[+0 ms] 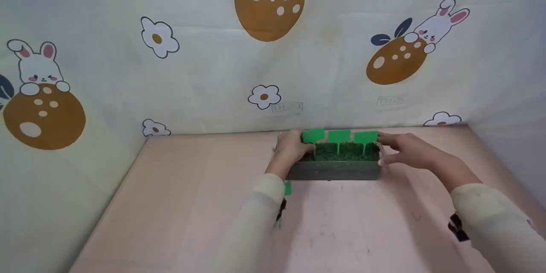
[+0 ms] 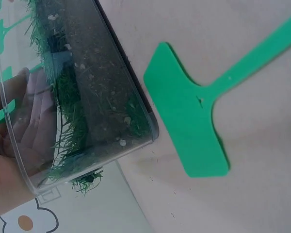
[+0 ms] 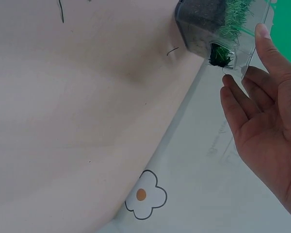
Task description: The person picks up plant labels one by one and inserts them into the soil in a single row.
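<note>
A clear-walled planter box (image 1: 332, 170) of dark soil and green grass stands at the back of the table. Three green plant labels (image 1: 339, 136) rise from the grass in a row. My left hand (image 1: 290, 149) reaches over the box's left end, its thumb beside the leftmost label's stem. Through the clear wall in the left wrist view, that hand (image 2: 34, 121) shows behind the glare, its grip unclear. My right hand (image 1: 407, 151) is at the right end. In the right wrist view, the thumb of this hand (image 3: 271, 116) lies at the rim, the other fingers loosely extended near the corner.
Another green plant label (image 2: 184, 116) lies flat on the table in front of the box, partly behind the left sleeve in the head view. A patterned cloth (image 1: 204, 72) with rabbits and flowers hangs right behind the table's back edge.
</note>
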The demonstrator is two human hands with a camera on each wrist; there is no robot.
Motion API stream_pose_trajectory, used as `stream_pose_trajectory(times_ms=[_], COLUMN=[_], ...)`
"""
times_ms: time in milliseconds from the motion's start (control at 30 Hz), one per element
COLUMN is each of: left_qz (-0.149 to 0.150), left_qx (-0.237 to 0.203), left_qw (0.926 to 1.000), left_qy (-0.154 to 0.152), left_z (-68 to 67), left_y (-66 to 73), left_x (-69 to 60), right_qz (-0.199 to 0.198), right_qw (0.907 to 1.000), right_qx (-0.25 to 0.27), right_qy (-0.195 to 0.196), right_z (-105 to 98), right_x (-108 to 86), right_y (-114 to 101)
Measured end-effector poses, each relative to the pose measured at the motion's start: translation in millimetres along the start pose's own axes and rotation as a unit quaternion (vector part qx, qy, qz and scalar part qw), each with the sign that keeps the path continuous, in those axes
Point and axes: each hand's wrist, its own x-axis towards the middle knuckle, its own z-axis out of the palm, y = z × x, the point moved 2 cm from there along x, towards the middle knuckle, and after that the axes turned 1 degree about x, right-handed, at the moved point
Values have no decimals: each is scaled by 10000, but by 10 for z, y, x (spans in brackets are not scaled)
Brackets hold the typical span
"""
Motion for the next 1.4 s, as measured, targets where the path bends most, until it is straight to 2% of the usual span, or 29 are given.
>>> stream_pose_trajectory(times_ms=[167,367,700,1133,1233,1400], left_qz=[299,669,484,311,387,722], left_qx=[-72,290,151,-494,-615,-969], left_qw=[9995,9973,9987,9983,9974,9925], left_qy=[3,6,-11,-86,-8,201], left_z=[-24,-8,3,9,-7,-67], left_y=[22,16,-17,-3,-16,-26], left_x=[1,-41,-45,-3,8,23], right_qz=[89,123,38,61,35,41], right_qw=[9999,9999,9997,9995,9995,9995], right_qx=[96,95,245,315,316,303], right_qy=[-43,-23,8,-23,-23,-46], right_z=[9,1,29,25,24,11], right_x=[3,8,-7,-22,-22,-11], right_y=[9,-2,2,18,19,13])
